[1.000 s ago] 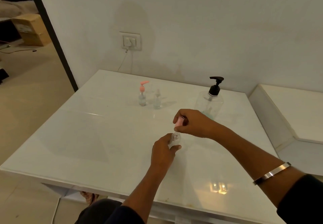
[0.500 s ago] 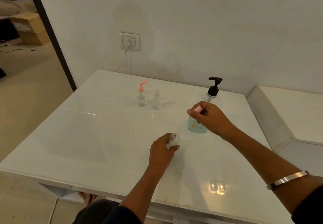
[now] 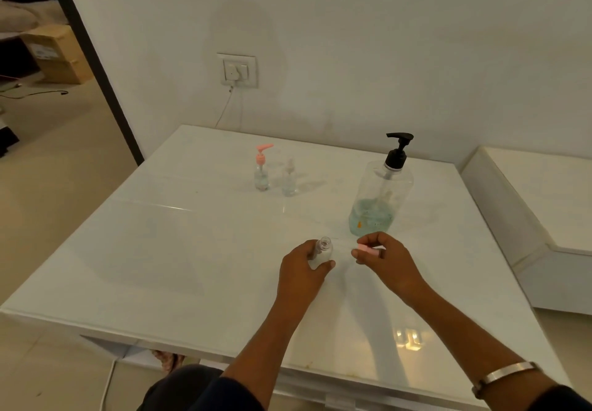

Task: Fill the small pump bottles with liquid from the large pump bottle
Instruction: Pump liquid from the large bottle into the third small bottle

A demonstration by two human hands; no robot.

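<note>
progress: early | our left hand (image 3: 302, 269) grips open small bottle (image 3: 323, 252) | right hand (image 3: 387, 258) pinches its pink pump (image 3: 367, 249) | large bottle (image 3: 378, 200) at 1 o'clock, unpumped | two small bottles (image 3: 275, 176) at 11 wait

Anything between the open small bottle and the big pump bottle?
Nothing visible. The small bottle in the left hand has bare table up to the big bottle; the right hand, holding the pink cap, sits beside that path.
</note>
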